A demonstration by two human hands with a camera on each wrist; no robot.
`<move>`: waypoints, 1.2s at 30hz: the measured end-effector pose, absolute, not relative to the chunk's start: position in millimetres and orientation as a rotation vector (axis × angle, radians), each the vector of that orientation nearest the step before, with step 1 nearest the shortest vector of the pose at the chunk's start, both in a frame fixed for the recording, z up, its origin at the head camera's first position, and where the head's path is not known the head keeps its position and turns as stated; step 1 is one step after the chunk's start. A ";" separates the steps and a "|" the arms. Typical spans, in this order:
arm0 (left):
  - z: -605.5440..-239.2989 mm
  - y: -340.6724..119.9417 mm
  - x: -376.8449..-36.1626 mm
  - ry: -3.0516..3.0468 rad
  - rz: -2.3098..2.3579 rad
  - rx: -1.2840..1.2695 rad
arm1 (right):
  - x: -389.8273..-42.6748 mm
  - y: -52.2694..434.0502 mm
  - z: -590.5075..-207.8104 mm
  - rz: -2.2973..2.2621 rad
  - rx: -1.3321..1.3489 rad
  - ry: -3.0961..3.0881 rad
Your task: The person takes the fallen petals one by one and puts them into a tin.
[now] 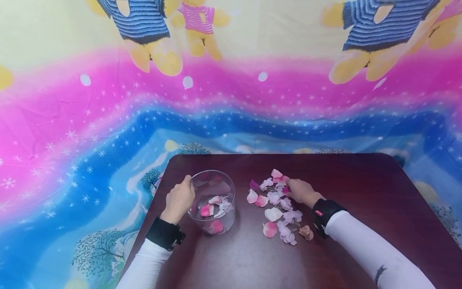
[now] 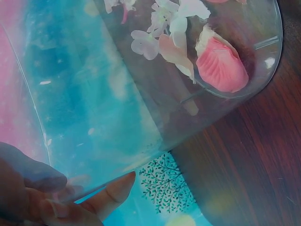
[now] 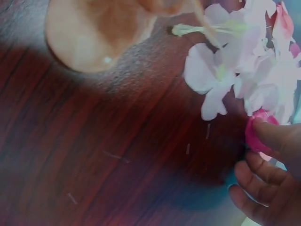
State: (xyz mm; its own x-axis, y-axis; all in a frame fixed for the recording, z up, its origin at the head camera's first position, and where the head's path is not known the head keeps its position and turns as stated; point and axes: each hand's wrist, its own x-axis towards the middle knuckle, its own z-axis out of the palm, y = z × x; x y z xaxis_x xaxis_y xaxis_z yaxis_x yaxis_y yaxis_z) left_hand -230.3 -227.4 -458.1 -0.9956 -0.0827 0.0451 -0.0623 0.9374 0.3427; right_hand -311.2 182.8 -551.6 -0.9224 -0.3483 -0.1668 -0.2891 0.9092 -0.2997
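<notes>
My left hand point(image 1: 179, 200) grips the rim of a clear plastic tub point(image 1: 229, 218) at the left of the table. In the left wrist view, the fingers and thumb lie on either side of the tub's wall. Inside it are a pink petal point(image 2: 222, 70) and pale flower pieces point(image 2: 145, 44). Over on the right, my right hand point(image 1: 302, 192) is at the edge of the loose flower pile. Its thumb and finger pinch a magenta petal point(image 3: 256, 137), beside pale lilac blossoms point(image 3: 216, 77); the other fingers are curled.
The pile spreads toward the front, with pink-and-white petals point(image 1: 270, 230), a white petal point(image 1: 273, 214), a purple petal point(image 1: 254, 184) and a brown petal point(image 1: 306, 233). The dark wooden table point(image 1: 249, 261) stands before a patterned cloth backdrop point(image 1: 231, 88).
</notes>
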 end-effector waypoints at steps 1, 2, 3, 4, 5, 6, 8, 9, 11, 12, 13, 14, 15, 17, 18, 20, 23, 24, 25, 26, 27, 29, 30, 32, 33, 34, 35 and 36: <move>-458.1 -227.2 -230.3 -3.034 -0.533 0.116 | -310.8 183.1 -551.9 -0.411 -0.474 2.857; -458.1 -227.1 -230.3 -3.034 -0.530 0.119 | -310.3 183.6 -552.3 -0.424 -0.458 2.859; -457.9 -227.0 -230.1 -3.034 -0.530 0.122 | -310.0 184.2 -552.6 -0.431 -0.452 2.866; -457.8 -226.8 -229.9 -3.033 -0.528 0.125 | -309.6 184.5 -552.8 -0.439 -0.446 2.873; -458.1 -226.7 -230.0 -3.031 -0.527 0.128 | -309.8 184.7 -553.6 -0.445 -0.442 2.881; -458.1 -226.7 -229.9 -3.032 -0.524 0.131 | -309.8 185.0 -554.2 -0.450 -0.448 2.888; -458.4 -226.8 -229.8 -3.032 -0.522 0.133 | -309.9 185.7 -555.2 -0.453 -0.460 2.900; -458.5 -226.8 -229.9 -3.031 -0.523 0.130 | -310.1 186.1 -555.8 -0.457 -0.461 2.906; -458.8 -226.8 -230.2 -3.030 -0.523 0.127 | -310.8 187.2 -556.7 -0.463 -0.458 2.907; -458.4 -226.6 -230.0 -3.031 -0.523 0.125 | -311.1 187.9 -556.6 -0.465 -0.460 2.908; -458.4 -226.6 -230.1 -3.029 -0.526 0.122 | -311.4 188.4 -556.3 -0.472 -0.458 2.909; -458.2 -226.6 -230.2 -3.027 -0.528 0.120 | -311.6 188.8 -555.7 -0.479 -0.462 2.912; -457.9 -226.5 -230.0 -3.027 -0.529 0.119 | -312.0 189.5 -555.2 -0.485 -0.459 2.916; -457.7 -226.7 -230.0 -3.026 -0.534 0.118 | -312.4 190.7 -552.4 -0.500 -0.467 2.930; -457.4 -226.7 -229.9 -3.026 -0.535 0.118 | -312.6 191.5 -550.7 -0.500 -0.471 2.938; -457.5 -227.0 -230.0 -3.028 -0.538 0.117 | -312.4 193.0 -546.8 -0.505 -0.473 2.951; -457.4 -227.4 -230.3 -3.032 -0.531 0.119 | -312.3 195.3 -540.3 -0.503 -0.476 2.964; -457.3 -227.4 -230.4 -3.034 -0.528 0.122 | -312.2 195.9 -538.4 -0.499 -0.477 2.967; -457.2 -227.5 -230.6 -3.034 -0.527 0.125 | -312.3 196.2 -536.6 -0.498 -0.477 2.970; -456.9 -227.5 -230.6 -3.036 -0.523 0.131 | -312.4 196.5 -535.0 -0.498 -0.486 2.974; -456.8 -227.6 -230.7 -3.037 -0.523 0.135 | -312.4 196.7 -533.1 -0.498 -0.489 2.979; -456.8 -227.9 -230.9 -3.037 -0.521 0.140 | -312.5 196.3 -529.6 -0.503 -0.483 2.983; -457.0 -228.0 -230.9 -3.037 -0.523 0.139 | -312.7 196.3 -527.8 -0.508 -0.486 2.984; -457.5 -228.2 -230.9 -3.035 -0.526 0.136 | -312.5 196.2 -524.2 -0.521 -0.501 2.984; -458.0 -228.2 -231.0 -3.033 -0.526 0.133 | -312.4 196.1 -522.4 -0.527 -0.497 2.985; -458.2 -228.0 -230.9 -3.030 -0.527 0.130 | -312.3 196.2 -520.4 -0.534 -0.506 2.984; -458.5 -228.0 -230.9 -3.030 -0.528 0.126 | -312.3 196.5 -518.5 -0.540 -0.515 2.985; -458.5 -227.9 -230.9 -3.029 -0.531 0.122 | -312.4 197.1 -516.8 -0.543 -0.527 2.987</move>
State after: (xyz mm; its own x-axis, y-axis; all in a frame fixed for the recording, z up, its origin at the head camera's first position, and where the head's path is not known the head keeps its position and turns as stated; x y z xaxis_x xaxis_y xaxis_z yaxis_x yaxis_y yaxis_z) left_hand -230.9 -227.9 -458.5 -0.9948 -0.0892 0.0492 -0.0672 0.9374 0.3417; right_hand -312.4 197.1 -516.8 -0.9399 -0.3416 0.0019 -0.3204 0.8796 -0.3515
